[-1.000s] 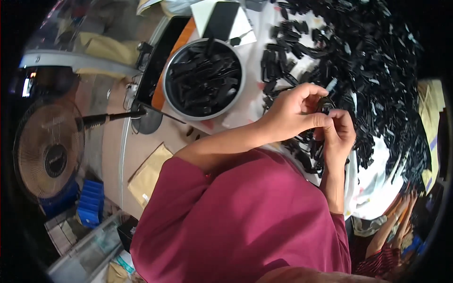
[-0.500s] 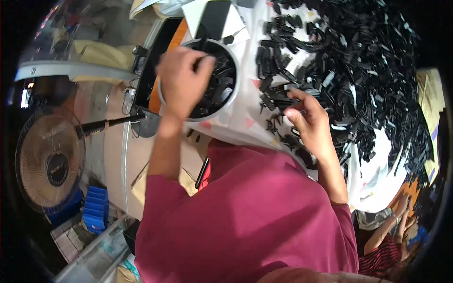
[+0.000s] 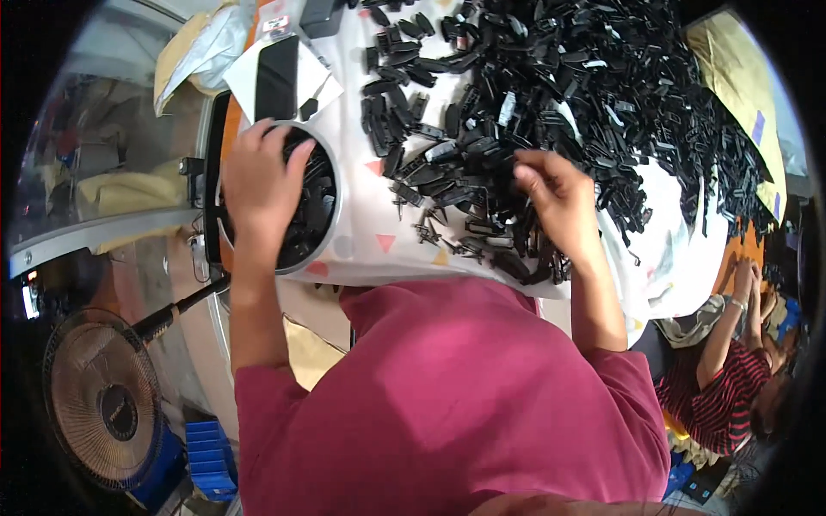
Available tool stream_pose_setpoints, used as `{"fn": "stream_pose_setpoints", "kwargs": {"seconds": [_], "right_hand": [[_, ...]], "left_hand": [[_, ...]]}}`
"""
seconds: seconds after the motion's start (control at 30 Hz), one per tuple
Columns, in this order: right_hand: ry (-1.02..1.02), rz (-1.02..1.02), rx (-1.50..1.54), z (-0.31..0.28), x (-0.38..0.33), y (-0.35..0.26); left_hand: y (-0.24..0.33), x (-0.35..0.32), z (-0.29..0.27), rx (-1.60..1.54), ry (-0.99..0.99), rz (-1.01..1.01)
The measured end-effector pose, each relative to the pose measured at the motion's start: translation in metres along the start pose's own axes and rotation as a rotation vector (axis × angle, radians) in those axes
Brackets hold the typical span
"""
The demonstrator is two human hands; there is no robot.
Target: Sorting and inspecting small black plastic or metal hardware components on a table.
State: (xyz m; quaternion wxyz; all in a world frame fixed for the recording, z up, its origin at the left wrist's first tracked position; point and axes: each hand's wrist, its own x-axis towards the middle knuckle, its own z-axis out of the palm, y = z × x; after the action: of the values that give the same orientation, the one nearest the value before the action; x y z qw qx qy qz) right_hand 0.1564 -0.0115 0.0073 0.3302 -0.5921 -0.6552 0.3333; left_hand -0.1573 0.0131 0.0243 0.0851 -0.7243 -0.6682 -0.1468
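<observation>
Left of centre: left hand [image 3: 258, 185] lay spread over round bowl [image 3: 331, 225] of black parts, grip unclear | centre: right hand [image 3: 559, 202] fingers pinched together on black clip pile [image 3: 602, 103].

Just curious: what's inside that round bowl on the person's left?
The round bowl holds small black plastic parts. The left hand covers much of it, so the bottom is hidden.

The small black clips [image 3: 551, 95] look like hard plastic, some faintly glossy. They lie on a matt white cloth [image 3: 361, 232] with coloured triangles. The round bowl [image 3: 334, 215] has a smooth, pale metallic-looking rim. The maroon shirt [image 3: 456, 404] is soft matt fabric.
</observation>
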Motion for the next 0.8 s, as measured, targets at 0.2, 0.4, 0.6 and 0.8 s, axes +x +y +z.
{"fn": "stream_pose_setpoints", "kwargs": {"seconds": [0.2, 0.4, 0.6, 0.8], "right_hand": [[0.365, 0.191, 0.268, -0.036, 0.013, 0.013], [0.118, 0.026, -0.502, -0.037, 0.007, 0.028], [0.002, 0.099, -0.627, -0.02, 0.022, 0.02], [0.091, 0.037, 0.825, -0.025, 0.02, -0.023]], "left_hand": [[0.081, 0.031, 0.046, 0.146, -0.34, -0.055], [0.084, 0.027, 0.057, 0.025, -0.309, -0.082], [0.088, 0.02, 0.055, -0.093, -0.182, -0.098], [0.115, 0.013, 0.034, -1.306, -0.352, -0.096]]}}
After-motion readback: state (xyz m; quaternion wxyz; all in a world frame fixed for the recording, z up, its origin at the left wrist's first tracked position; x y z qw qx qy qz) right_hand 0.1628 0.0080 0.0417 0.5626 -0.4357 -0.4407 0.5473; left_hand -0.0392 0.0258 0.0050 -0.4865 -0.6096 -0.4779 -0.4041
